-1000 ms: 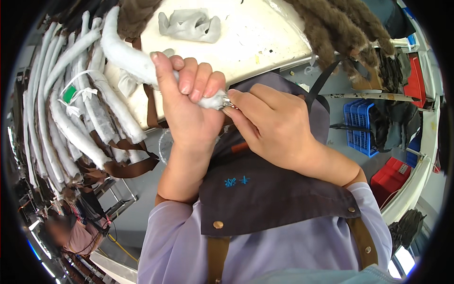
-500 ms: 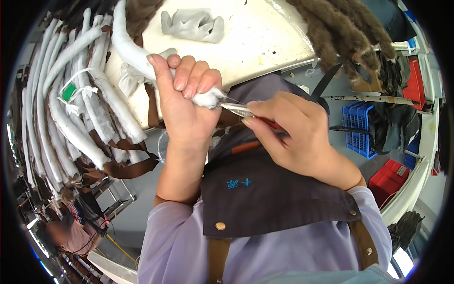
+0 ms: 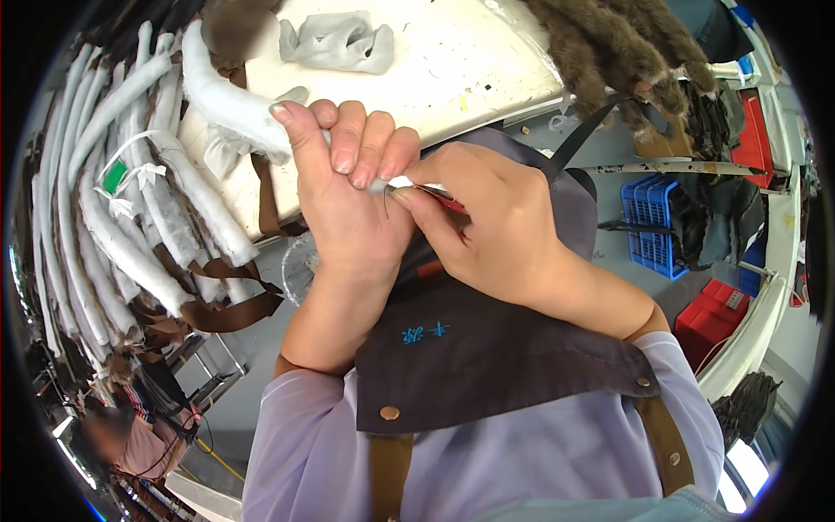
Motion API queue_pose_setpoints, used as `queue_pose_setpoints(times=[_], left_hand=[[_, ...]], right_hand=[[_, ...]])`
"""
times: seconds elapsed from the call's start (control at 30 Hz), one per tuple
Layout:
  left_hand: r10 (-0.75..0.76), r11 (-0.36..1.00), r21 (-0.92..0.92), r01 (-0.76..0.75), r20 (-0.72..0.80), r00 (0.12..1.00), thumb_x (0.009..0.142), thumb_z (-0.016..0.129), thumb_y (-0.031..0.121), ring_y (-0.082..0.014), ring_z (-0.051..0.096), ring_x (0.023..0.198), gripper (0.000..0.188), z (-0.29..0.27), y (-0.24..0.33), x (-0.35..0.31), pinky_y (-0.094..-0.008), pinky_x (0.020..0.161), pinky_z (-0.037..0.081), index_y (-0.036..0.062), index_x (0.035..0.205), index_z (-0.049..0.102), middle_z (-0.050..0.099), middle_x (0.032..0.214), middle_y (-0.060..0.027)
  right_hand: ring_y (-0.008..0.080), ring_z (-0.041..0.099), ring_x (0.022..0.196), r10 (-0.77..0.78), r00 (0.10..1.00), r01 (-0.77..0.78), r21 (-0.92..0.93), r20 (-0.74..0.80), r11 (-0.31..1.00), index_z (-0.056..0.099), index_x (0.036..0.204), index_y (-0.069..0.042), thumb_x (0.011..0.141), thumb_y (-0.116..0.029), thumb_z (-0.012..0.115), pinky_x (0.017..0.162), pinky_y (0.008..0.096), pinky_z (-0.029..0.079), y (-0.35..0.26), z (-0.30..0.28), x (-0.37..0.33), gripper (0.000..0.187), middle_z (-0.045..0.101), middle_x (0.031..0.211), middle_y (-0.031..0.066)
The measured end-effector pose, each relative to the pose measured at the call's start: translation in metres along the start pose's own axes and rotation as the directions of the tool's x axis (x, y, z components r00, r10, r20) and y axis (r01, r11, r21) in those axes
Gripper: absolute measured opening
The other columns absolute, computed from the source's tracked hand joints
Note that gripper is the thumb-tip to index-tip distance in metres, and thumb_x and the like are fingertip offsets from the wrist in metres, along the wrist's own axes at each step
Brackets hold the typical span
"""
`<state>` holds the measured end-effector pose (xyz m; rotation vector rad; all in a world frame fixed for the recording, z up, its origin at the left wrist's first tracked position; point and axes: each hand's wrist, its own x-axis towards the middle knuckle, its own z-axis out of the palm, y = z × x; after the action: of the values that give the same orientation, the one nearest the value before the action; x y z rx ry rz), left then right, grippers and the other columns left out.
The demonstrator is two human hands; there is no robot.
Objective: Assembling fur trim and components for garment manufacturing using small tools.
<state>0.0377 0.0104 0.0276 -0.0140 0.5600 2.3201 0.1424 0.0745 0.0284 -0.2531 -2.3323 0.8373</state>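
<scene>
A long white padded tube [image 3: 228,106] lies over the worktable. My left hand [image 3: 352,187] is wrapped round its near end, and a little white filling shows below the fingers. My right hand [image 3: 504,213] is pinched close against that end, thumb and fingertips meeting beside the left fingers. In its palm sits a pair of red-handled snips [image 3: 454,205], whose blades are mostly hidden now. A thin dark thread hangs near the right thumb tip.
On the cream worktable [image 3: 452,52] rests a crumpled grey piece [image 3: 337,42]. Several white padded tubes [image 3: 122,235] with brown straps hang at left. Brown furry strips [image 3: 600,61] drape over the far right. Blue crate [image 3: 651,224] and red box [image 3: 711,315] stand at right.
My right hand has moved left and up against the tube's end, and the snips' blades are now covered. My left hand still grips the tube. The whole view has shifted slightly.
</scene>
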Motion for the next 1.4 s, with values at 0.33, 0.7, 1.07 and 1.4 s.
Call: queue_pose_setpoints(times=[0.33,0.7,1.07,1.4], left_hand=[[0.125,0.969,0.206,-0.139,0.082,0.989,0.091,0.040,0.048,-0.0070,0.028,0.045,0.040,-0.005,-0.006,-0.002,-0.0224,0.046,0.031,0.0109,0.077,0.038,0.030,0.054,0.0038],[0.008,0.990,0.139,-0.005,-0.020,1.000,0.091,0.039,0.051,-0.0162,0.045,0.066,0.042,-0.023,0.005,0.017,-0.0361,0.074,0.040,0.0093,0.087,0.046,0.046,0.068,-0.0022],[-0.285,0.910,0.349,0.223,0.135,0.949,0.095,0.033,0.044,-0.0184,0.049,0.104,0.051,-0.019,-0.041,-0.005,-0.0337,0.091,0.038,0.0007,0.117,0.046,0.052,0.110,-0.0089],[0.074,0.990,0.129,-0.065,-0.068,0.995,0.093,0.036,0.044,-0.0255,0.048,0.107,0.045,-0.022,0.041,0.056,-0.0475,0.094,0.038,0.0025,0.108,0.045,0.050,0.108,-0.0104]], right_hand=[[0.0039,0.048,0.075,0.387,0.908,-0.395,0.637,0.161,0.662,0.038,0.088,-0.003,0.081,0.004,0.059,0.067,0.0198,0.043,0.008,0.027,-0.008,0.023,0.047,0.078,0.0000],[0.0192,0.054,0.059,0.270,0.958,-0.259,-0.111,0.102,0.960,0.051,0.088,-0.005,0.075,-0.029,0.070,0.053,0.0288,0.042,0.109,-0.025,0.042,0.033,0.056,0.066,0.0030],[0.0145,0.054,0.091,0.288,0.954,-0.261,0.696,0.081,0.669,0.051,0.110,-0.004,0.070,-0.013,0.075,0.079,0.0266,0.044,0.039,-0.004,-0.006,0.047,0.052,0.115,0.0119],[0.0045,0.033,0.048,0.629,0.766,-0.127,0.991,0.130,-0.051,0.047,0.096,-0.010,0.083,-0.015,0.058,0.049,0.0202,0.029,0.092,-0.126,-0.100,0.019,0.040,0.058,-0.0039]])
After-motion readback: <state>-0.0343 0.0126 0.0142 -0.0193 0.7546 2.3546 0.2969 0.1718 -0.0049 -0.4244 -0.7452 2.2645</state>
